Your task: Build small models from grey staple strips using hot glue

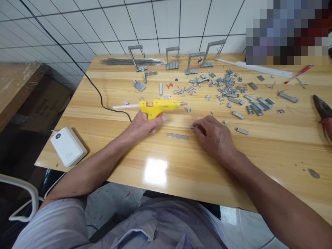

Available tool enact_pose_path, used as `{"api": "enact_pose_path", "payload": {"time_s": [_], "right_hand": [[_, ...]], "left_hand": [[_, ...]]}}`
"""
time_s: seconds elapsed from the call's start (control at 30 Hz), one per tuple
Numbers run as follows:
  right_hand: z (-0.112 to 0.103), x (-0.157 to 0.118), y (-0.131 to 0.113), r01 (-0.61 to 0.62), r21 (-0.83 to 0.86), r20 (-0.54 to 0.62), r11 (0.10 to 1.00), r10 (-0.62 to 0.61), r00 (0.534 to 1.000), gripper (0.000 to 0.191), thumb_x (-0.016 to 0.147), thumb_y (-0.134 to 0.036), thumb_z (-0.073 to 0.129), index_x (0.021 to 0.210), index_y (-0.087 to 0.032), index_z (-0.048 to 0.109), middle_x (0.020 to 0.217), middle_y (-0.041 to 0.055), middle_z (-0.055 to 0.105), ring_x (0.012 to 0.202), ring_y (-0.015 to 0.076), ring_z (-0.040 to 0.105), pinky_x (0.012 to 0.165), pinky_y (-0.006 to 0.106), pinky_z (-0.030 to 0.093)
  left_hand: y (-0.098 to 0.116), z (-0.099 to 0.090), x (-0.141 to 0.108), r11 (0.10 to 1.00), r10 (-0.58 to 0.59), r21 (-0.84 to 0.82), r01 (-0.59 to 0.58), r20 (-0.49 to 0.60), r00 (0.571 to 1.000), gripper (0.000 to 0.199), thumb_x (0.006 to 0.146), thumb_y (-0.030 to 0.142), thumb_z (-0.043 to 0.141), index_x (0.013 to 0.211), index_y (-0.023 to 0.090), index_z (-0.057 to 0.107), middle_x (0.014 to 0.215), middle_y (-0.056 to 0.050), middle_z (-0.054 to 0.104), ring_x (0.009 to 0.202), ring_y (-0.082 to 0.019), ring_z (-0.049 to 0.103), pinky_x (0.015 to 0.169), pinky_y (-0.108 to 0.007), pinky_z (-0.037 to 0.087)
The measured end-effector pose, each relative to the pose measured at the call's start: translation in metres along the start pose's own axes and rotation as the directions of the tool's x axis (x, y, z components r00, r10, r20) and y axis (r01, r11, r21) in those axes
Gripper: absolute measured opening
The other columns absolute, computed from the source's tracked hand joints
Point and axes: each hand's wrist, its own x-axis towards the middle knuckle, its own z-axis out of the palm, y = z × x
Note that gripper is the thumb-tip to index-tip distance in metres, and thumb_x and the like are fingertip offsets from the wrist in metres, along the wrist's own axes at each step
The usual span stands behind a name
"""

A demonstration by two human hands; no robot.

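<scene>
White wall tiles back a pale wooden bench (181,166) strewn with small grey metal pieces (233,93), with a white power bank (67,146) at its left edge. From the head view, the left hand (145,126) has its fingers clenched around a yellow glue gun (158,107) near the bench's middle, nozzle pointing right. The right hand (214,135) pinches a small metal piece (192,126) against the wood, just right of a grey metal strip (177,136).

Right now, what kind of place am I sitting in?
Probably a small craft or assembly workbench: a wooden table against a tiled wall, a yellow glue gun in your left hand, scattered staple strips, and small staple-built frames at the back.
</scene>
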Motion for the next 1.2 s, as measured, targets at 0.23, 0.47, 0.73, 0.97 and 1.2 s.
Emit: {"api": "enact_pose_path", "payload": {"time_s": [0.23,0.47,0.73,0.97,1.2], "right_hand": [[-0.001,0.001,0.001,0.026,0.099,-0.073,0.995,-0.018,0.997,0.016,0.098,-0.028,0.056,0.098,-0.022,0.071,0.091,0.0063,0.073,0.076,0.0206,0.068,0.066,0.032,0.048],[-0.003,0.002,-0.001,-0.004,0.207,-0.021,0.978,0.008,1.0,0.015,0.097,-0.032,0.057,0.1,-0.023,0.068,0.08,0.0021,0.07,0.065,0.0194,0.064,0.06,0.032,0.045],[-0.001,0.0,-0.006,0.052,0.254,-0.012,0.966,-0.05,0.999,0.012,0.097,-0.031,0.057,0.1,-0.024,0.067,0.081,0.0018,0.068,0.064,0.0184,0.064,0.06,0.031,0.047],[-0.004,0.003,-0.003,0.059,0.208,0.026,0.976,-0.066,0.997,0.013,0.097,-0.027,0.055,0.099,-0.023,0.067,0.083,0.0028,0.067,0.068,0.019,0.063,0.065,0.033,0.048],[-0.021,-0.001,-0.012,0.004,0.087,0.078,0.996,-0.011,0.997,0.012,0.094,-0.023,0.057,0.097,-0.022,0.068,0.091,0.006,0.07,0.076,0.0218,0.066,0.066,0.034,0.046]], "left_hand": [[0.02,-0.073,0.032,0.966,0.253,0.158,-0.204,-0.428,0.868,0.025,0.083,0.039,0.073,0.098,0.022,0.063,0.077,0.001,0.059,0.053,-0.01,0.047,0.049,-0.027,0.037],[-0.008,-0.176,0.07,0.85,0.313,0.519,0.087,-0.631,0.71,0.023,0.084,0.021,0.072,0.099,0.023,0.055,0.09,-0.003,0.06,0.086,-0.022,0.058,0.08,-0.037,0.047],[-0.037,-0.196,0.104,0.719,0.059,0.557,0.415,-0.645,0.762,0.028,0.08,0.023,0.073,0.103,0.018,0.058,0.107,-0.015,0.065,0.113,-0.034,0.055,0.099,-0.048,0.039],[-0.015,-0.181,0.093,0.724,0.247,0.617,0.309,-0.65,0.719,0.032,0.067,0.024,0.083,0.091,0.024,0.061,0.107,-0.016,0.064,0.122,-0.041,0.048,0.108,-0.059,0.032],[0.031,-0.004,0.007,0.639,0.499,0.635,-0.435,0.088,0.862,0.006,0.091,0.023,0.061,0.088,0.02,0.065,0.091,-0.004,0.068,0.093,-0.021,0.062,0.092,-0.037,0.048]]}}
